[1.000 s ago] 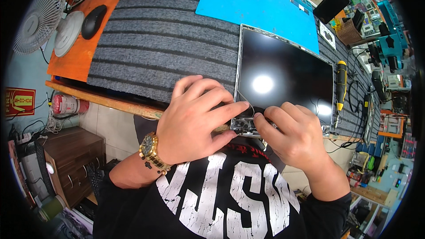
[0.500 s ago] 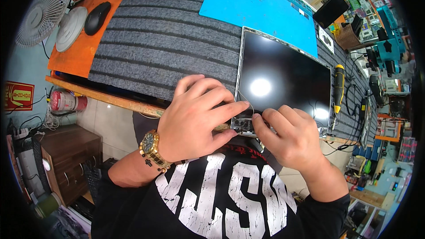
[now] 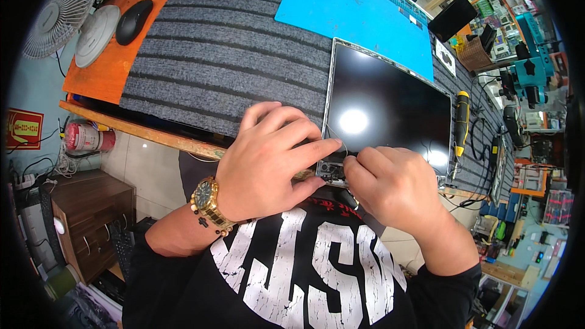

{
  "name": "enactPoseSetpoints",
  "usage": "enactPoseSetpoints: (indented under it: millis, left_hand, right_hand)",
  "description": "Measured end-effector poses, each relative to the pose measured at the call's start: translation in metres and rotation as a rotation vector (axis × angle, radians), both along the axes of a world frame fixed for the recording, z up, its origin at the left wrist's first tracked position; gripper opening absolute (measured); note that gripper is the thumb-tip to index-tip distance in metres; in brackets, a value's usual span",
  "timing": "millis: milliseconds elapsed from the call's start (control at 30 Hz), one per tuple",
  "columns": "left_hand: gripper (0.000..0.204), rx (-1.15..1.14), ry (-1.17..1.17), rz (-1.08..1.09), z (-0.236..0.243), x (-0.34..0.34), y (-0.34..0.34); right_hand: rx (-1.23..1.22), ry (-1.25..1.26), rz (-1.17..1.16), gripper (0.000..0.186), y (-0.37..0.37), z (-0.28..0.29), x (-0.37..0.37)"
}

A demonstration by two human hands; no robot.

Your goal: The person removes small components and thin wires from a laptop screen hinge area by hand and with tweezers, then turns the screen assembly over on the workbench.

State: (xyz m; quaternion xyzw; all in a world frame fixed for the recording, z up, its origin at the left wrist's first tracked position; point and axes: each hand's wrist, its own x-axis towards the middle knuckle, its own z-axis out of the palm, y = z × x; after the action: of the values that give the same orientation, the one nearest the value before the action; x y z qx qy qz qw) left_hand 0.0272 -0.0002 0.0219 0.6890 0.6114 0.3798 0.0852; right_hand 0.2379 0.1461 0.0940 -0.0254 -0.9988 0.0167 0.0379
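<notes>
Sharing the tabletop (image 3: 91,82) were one ten-o'clock fan (image 3: 58,12), one two-o'clock screen (image 3: 390,94); left hand (image 3: 271,161) half-spread, right hand (image 3: 393,186) curled, its hold unclear.

I've got the left hand (image 3: 271,161) palm down, fingers loosely spread, pointing far and right; from here my right hand (image 3: 393,186) reads curled, fingertips mostly hidden, both forearms (image 3: 450,247) nearer.

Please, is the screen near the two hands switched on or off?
Apparently off: the screen is dark and shows no image, only bright glare on its surface.
</notes>
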Motion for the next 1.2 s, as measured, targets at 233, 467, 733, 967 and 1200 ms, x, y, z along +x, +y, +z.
enactPoseSetpoints:
  millis: [233,467,733,967,1200]
  left_hand:
    - [0.055,0.004,0.007,-0.001,-0.001,0.000,0.000]
    - [0.055,0.002,0.010,-0.003,-0.001,0.000,0.000]
    - [0.054,0.002,0.013,-0.003,-0.001,0.000,0.000]
    - [0.054,-0.008,0.017,-0.005,-0.001,0.000,-0.001]
    - [0.053,-0.008,0.016,-0.003,-0.001,0.000,0.000]
  right_hand:
    - [-0.045,-0.005,-0.002,0.011,0.006,-0.005,0.001]
    - [-0.103,0.001,-0.041,0.014,0.010,-0.009,0.001]
    - [-0.204,0.052,-0.077,0.022,0.013,-0.016,0.001]
    - [-0.318,0.014,-0.114,0.019,0.013,-0.014,0.001]
    - [-0.276,-0.079,-0.083,0.024,0.013,-0.005,0.003]
